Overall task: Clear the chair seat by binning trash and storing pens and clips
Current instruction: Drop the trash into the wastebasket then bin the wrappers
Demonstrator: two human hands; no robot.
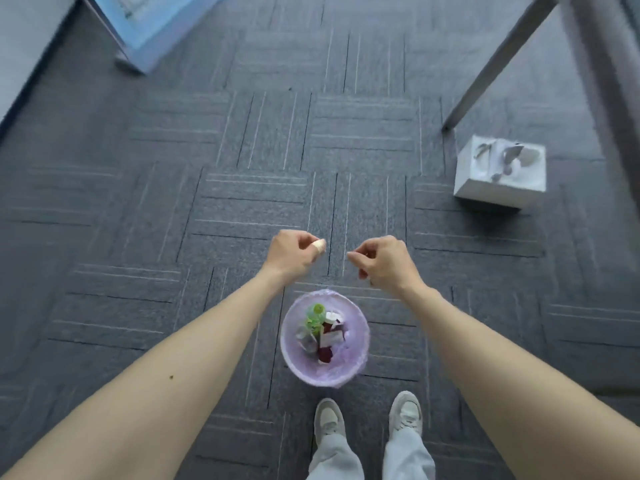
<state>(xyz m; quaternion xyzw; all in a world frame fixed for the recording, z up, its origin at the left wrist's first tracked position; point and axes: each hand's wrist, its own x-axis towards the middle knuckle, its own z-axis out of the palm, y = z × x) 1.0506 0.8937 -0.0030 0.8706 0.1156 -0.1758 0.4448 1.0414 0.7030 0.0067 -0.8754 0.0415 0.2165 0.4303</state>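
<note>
Left hand, as I see it from the head camera, is loosely curled with a pale bandage on one fingertip; I can make out nothing gripped in it. Right hand is curled the same way, thumb and forefinger pinched together, and I cannot tell whether anything small sits between them. Both hands hang apart from each other above the carpet, just beyond the bin. Bin: round, lined with a lilac bag, standing on the carpet between my forearms and just ahead of my shoes. Trash inside includes a green bottle, white scraps and dark red pieces. White box lies on the carpet at right, near a grey table leg.
</note>
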